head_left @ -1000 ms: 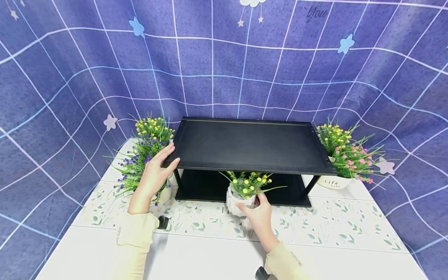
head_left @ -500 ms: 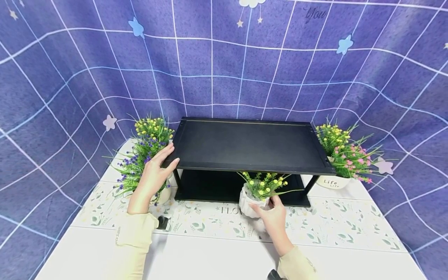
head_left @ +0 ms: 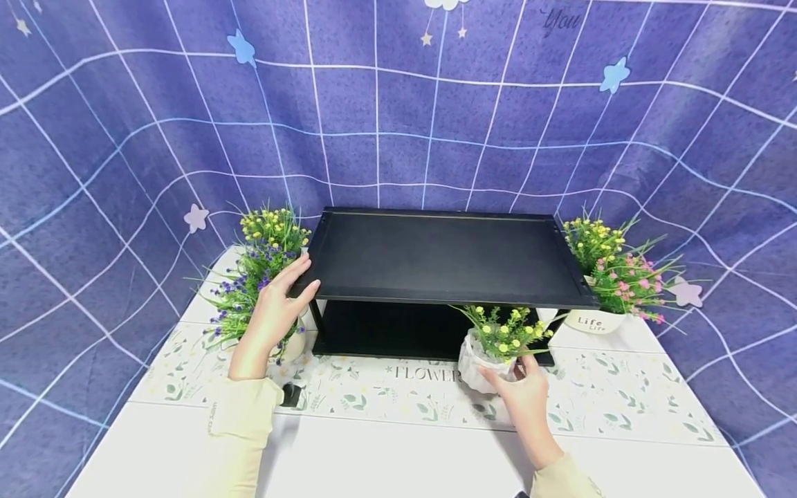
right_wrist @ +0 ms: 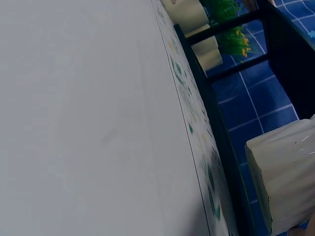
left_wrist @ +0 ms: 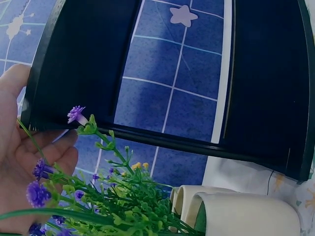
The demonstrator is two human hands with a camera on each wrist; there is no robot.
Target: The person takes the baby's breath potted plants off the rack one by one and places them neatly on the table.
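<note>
My right hand (head_left: 526, 401) pinches a white ridged flowerpot (head_left: 478, 366) between thumb and fingers. Yellow flowers with green leaves (head_left: 504, 335) grow from the pot, which tilts slightly in front of the black two-tier shelf (head_left: 442, 259), its plant just below the upper board's front edge. In the right wrist view the pot (right_wrist: 285, 172) shows sideways, with only a bit of finger at the corner. My left hand (head_left: 277, 311) holds the left end of the shelf's upper board. In the left wrist view, that hand (left_wrist: 39, 132) has its thumb and fingers about the board's corner.
Left of the shelf stand potted purple flowers (head_left: 243, 290) and yellow flowers (head_left: 270, 228), close by my left forearm. On the right are pink flowers in a white pot (head_left: 594, 322) and more yellow flowers (head_left: 591, 238). A leaf-patterned strip (head_left: 349, 387) crosses the white table (head_left: 373, 456).
My right hand has carried the white flowerpot to the right along the shelf's front, uncovering more lettering on the strip. The left hand and the shelf stay in place.
</note>
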